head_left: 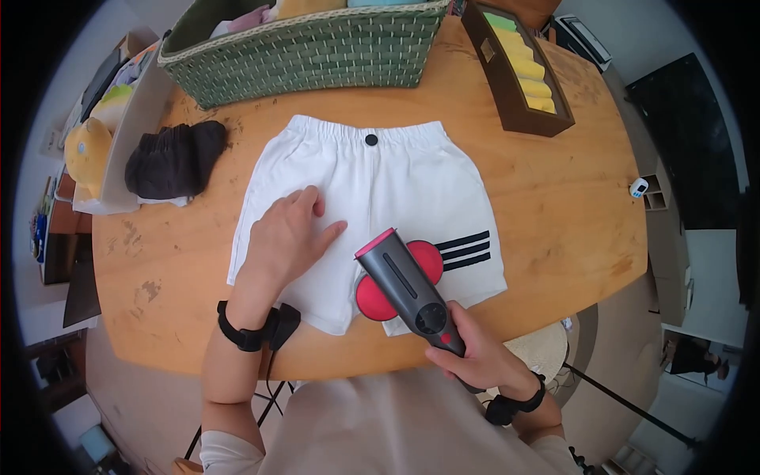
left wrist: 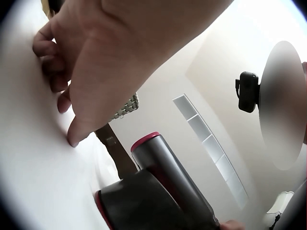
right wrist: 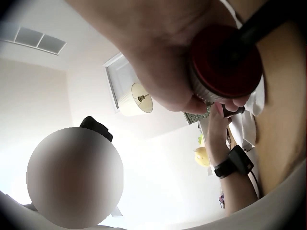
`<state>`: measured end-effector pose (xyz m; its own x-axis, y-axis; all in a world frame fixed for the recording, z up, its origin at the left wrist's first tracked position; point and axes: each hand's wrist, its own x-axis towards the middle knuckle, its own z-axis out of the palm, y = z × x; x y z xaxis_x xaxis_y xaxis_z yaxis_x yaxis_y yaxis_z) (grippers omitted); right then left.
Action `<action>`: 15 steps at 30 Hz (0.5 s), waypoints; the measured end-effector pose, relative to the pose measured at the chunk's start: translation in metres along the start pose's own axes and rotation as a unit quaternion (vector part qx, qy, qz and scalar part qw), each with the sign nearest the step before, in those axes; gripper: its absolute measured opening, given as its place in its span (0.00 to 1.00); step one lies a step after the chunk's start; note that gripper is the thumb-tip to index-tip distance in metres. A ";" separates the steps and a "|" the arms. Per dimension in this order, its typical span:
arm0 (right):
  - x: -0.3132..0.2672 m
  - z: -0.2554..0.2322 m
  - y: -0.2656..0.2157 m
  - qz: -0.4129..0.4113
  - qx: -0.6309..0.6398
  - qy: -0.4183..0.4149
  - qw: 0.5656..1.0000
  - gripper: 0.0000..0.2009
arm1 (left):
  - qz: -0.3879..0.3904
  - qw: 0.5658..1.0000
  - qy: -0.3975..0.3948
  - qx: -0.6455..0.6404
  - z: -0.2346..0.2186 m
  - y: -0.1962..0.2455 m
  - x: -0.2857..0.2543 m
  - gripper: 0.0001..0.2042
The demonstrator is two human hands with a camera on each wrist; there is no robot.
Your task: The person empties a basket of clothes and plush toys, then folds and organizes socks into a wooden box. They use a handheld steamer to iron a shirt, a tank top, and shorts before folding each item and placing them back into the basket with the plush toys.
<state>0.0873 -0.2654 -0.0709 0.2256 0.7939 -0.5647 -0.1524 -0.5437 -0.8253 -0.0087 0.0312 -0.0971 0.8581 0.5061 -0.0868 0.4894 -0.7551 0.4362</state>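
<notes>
White shorts (head_left: 317,158) with a black button at the waist and three black stripes on one leg lie spread on the wooden table. My right hand (head_left: 475,352) grips the handle of a grey and red handheld garment steamer (head_left: 404,281). Its red-edged head (left wrist: 139,203) sits right at the white cloth in the left wrist view. A cord (right wrist: 261,24) leaves the red end of the handle. My left hand (head_left: 289,233) rests on the shorts, left of the steamer. Its fingers (left wrist: 57,79) are bent loosely on the cloth, with the thumb apart from them.
A green woven basket (head_left: 309,59) of folded cloth stands at the back. To its right is a brown box (head_left: 518,119) of rolled yellow and green cloths. Folded dark clothing (head_left: 174,162) lies at left beside a white bin (head_left: 127,190). A small white device (head_left: 639,188) sits near the right edge.
</notes>
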 end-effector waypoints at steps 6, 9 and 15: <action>-0.022 -0.002 0.022 -0.041 -0.033 0.001 0.999 0.24 | -0.006 1.000 -0.002 0.019 0.001 0.002 0.001 0.17; -0.033 -0.007 0.020 -0.041 -0.063 -0.007 0.997 0.25 | -0.026 0.998 -0.044 0.035 -0.006 0.008 0.003 0.17; -0.049 -0.015 0.027 -0.018 -0.083 -0.026 0.996 0.27 | -0.005 1.000 -0.013 0.020 -0.002 0.007 0.001 0.17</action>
<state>0.0866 -0.3229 -0.0654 0.1778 0.8246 -0.5370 0.0180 -0.5483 -0.8361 -0.0050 0.0276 -0.0923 0.8568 0.5030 -0.1135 0.5029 -0.7668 0.3989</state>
